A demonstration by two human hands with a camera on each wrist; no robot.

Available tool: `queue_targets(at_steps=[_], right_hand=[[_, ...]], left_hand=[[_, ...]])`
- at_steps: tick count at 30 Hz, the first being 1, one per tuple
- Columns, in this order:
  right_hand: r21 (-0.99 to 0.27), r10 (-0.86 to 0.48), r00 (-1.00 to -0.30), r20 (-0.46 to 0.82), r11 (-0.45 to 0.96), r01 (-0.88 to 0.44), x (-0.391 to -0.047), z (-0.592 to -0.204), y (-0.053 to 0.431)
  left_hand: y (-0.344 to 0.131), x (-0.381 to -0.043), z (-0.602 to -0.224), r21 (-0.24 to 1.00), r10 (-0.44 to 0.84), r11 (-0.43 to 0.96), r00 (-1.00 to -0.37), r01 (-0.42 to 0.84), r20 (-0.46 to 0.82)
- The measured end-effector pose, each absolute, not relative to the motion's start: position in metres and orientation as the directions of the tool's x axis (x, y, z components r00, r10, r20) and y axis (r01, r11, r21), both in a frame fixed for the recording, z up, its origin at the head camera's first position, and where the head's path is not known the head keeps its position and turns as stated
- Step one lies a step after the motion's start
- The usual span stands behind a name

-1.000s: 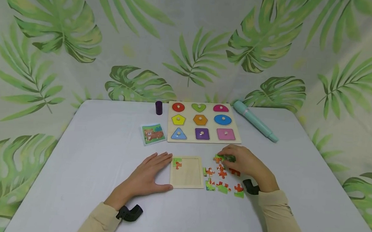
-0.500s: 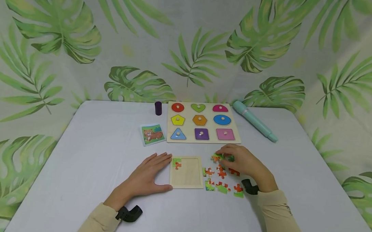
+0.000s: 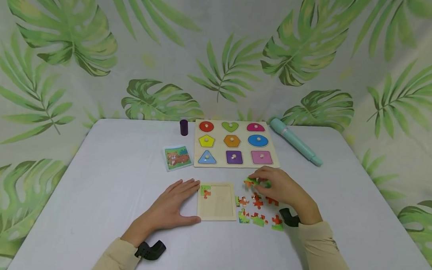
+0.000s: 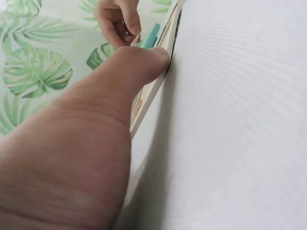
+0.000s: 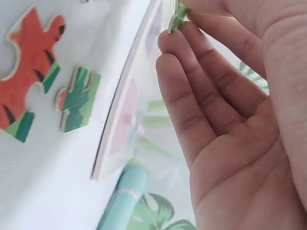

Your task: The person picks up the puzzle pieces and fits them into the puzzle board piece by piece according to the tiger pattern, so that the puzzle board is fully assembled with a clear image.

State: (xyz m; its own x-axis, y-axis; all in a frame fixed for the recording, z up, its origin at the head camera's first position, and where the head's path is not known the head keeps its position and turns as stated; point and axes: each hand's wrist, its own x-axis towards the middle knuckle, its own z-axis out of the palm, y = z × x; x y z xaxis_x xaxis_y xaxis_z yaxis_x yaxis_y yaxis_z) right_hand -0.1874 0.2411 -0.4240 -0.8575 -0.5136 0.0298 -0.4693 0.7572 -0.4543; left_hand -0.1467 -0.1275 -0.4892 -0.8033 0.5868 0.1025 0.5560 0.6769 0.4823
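Note:
My right hand (image 3: pixel 280 187) pinches a green and orange jigsaw piece (image 3: pixel 249 182) between thumb and fingers, lifted off the table; in the right wrist view only the edge of that piece (image 5: pixel 178 18) shows at the fingertips. The left hand (image 3: pixel 172 205) lies with straight fingers at the left side of a square wooden puzzle tray (image 3: pixel 218 202), its thumb touching the lower left corner. One piece (image 3: pixel 205 192) sits in the tray's upper left corner. Several loose orange and green pieces (image 3: pixel 257 201) lie to the right of the tray, under and in front of the right hand.
Behind stands a wooden shape board (image 3: pixel 219 149) with knobbed shapes. Left of it lie a card with an animal picture (image 3: pixel 177 157) and a dark purple cylinder (image 3: pixel 184 127). A teal stick-shaped object (image 3: pixel 297 142) lies at the back right.
My right hand has lifted the jigsaw piece and shifted it slightly left and away from the body. The left hand stays in place at the tray.

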Motion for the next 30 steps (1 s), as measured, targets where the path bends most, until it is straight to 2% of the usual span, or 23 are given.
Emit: queue_targets(at_steps=[20, 30], right_hand=[[-0.458, -0.529, -0.847, 0.061, 0.738, -0.495, -0.185, -0.409, 0.22], [-0.479, -0.539, -0.841, 0.036, 0.729, -0.488, -0.186, -0.407, 0.209]], left_hand=[[-0.128, -0.145, -0.491, 0.475, 0.585, 0.68, -0.804, 0.558, 0.108], [-0.129, -0.147, -0.492, 0.479, 0.587, 0.68, -0.803, 0.555, 0.097]])
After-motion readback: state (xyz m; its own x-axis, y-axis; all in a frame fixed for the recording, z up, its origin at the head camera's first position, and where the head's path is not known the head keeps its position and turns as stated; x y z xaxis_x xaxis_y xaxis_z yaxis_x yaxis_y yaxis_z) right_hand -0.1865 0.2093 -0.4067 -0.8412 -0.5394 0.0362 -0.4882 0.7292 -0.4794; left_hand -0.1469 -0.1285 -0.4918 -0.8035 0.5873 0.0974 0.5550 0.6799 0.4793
